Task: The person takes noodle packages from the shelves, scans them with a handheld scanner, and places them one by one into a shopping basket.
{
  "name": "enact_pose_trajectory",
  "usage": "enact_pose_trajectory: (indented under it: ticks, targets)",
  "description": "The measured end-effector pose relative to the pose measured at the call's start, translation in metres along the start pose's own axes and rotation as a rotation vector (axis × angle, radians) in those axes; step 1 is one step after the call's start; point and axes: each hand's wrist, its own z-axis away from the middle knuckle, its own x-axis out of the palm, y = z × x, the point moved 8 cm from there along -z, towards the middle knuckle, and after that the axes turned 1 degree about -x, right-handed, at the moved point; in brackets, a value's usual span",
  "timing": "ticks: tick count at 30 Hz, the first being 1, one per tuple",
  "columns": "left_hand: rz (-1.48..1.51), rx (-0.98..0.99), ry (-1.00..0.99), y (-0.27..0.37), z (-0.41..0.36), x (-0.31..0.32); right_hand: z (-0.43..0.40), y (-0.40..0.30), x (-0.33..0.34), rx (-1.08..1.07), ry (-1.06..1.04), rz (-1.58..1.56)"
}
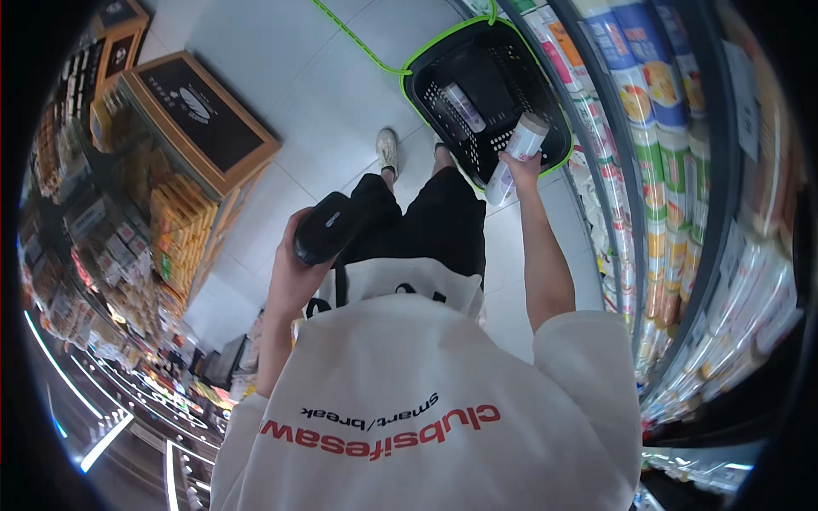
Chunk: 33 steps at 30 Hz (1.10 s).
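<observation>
My right hand (525,167) grips a white cylindrical package (529,135) over the near right side of a black plastic basket (418,105) with a lime-green rim. Part of a white cylinder also shows below the hand, outside the rim; whether it is the same package I cannot tell. Inside the basket, a white and purple cylindrical package (464,107) lies tilted against the perforated wall. My left hand (300,255) holds a black oval case (327,228) near my thigh, its fingers mostly hidden behind it.
Shelves (629,166) packed with wrapped goods curve along the right. On the left stands a wood-framed display stand (204,121) with packaged food (179,223) beside it. A green basket handle (354,38) extends over the tiled floor (287,96). My shoe (387,152) is near the basket.
</observation>
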Motion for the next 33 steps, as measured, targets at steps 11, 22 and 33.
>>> enact_pose_trajectory:
  ticks: [11, 22, 33]
  targets:
    - [-0.031, -0.261, 0.066, -0.14, -0.095, 0.085, -0.175, 0.053, 0.142, 0.015, -0.278, 0.664]
    - [-0.45, 0.151, 0.096, -0.263, -0.26, 0.222, -0.314, 0.145, 0.239, 0.0, -0.281, 0.937]
    - [-0.46, 0.3, 0.138, -0.259, -0.271, 0.217, -0.374, 0.212, 0.281, -0.078, -0.25, 0.973]
